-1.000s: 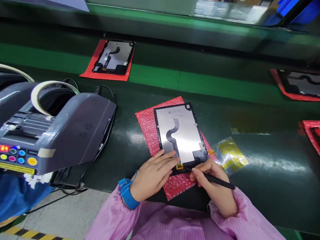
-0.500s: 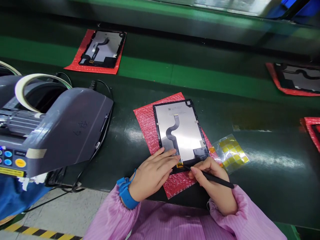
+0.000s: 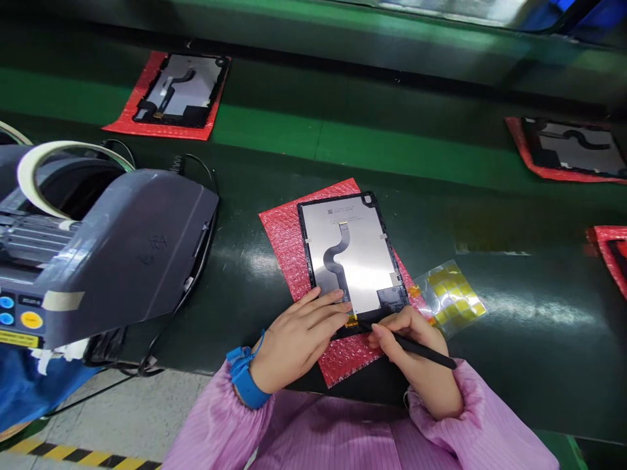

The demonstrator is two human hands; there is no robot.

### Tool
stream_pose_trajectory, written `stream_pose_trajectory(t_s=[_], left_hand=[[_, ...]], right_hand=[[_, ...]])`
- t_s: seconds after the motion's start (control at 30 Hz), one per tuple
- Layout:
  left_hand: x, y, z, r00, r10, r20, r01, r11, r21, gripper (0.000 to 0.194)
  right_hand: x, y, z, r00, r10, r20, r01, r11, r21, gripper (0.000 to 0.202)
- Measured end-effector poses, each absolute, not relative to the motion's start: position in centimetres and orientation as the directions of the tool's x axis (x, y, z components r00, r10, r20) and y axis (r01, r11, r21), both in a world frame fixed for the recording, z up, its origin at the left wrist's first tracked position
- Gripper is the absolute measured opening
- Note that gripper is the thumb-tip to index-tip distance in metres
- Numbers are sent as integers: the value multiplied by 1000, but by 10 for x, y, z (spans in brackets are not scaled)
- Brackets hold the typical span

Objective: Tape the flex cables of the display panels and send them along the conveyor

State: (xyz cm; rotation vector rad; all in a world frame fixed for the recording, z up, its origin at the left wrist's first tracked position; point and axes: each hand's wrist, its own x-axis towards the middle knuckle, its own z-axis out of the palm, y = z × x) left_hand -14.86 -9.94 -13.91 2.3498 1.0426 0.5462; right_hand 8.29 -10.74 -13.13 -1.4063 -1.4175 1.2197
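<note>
A tablet display panel [image 3: 360, 258] lies back side up on a red bubble-wrap sheet [image 3: 287, 241], with a grey flex cable curving down its middle. My left hand [image 3: 298, 339] rests flat on the panel's near edge, fingers pressing beside a small yellow tape piece [image 3: 351, 321]. My right hand [image 3: 416, 356] holds a black stylus-like tool [image 3: 416, 349], its tip touching the panel's near edge next to that tape. A blue wrist strap [image 3: 243, 378] sits on my left wrist.
A clear sheet of yellow tape squares [image 3: 450, 297] lies right of the panel. A grey tape dispenser machine [image 3: 112, 251] stands at the left with cables. Other panels on red sheets lie on the green conveyor at far left [image 3: 179, 91], far right [image 3: 571, 150] and right edge [image 3: 612, 254].
The view has shifted slightly; the panels on the conveyor appear further left. My hands stay at the panel's near edge with the tool tip by the tape.
</note>
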Motion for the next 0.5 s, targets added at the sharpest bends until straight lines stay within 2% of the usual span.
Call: stream_pose_trajectory(t_s=[0.2,0.5], left_hand=[[-149,-99,-140,636,755,156,547,-585,598,38],[-151,-98,-139,683,719,125,578,-637,510,36]], right_hand=[[84,-109,-134,-92,991,-100,249,-74,-966,25],[87,-109,-135,-90,989,-119,285,-89,-954,23]])
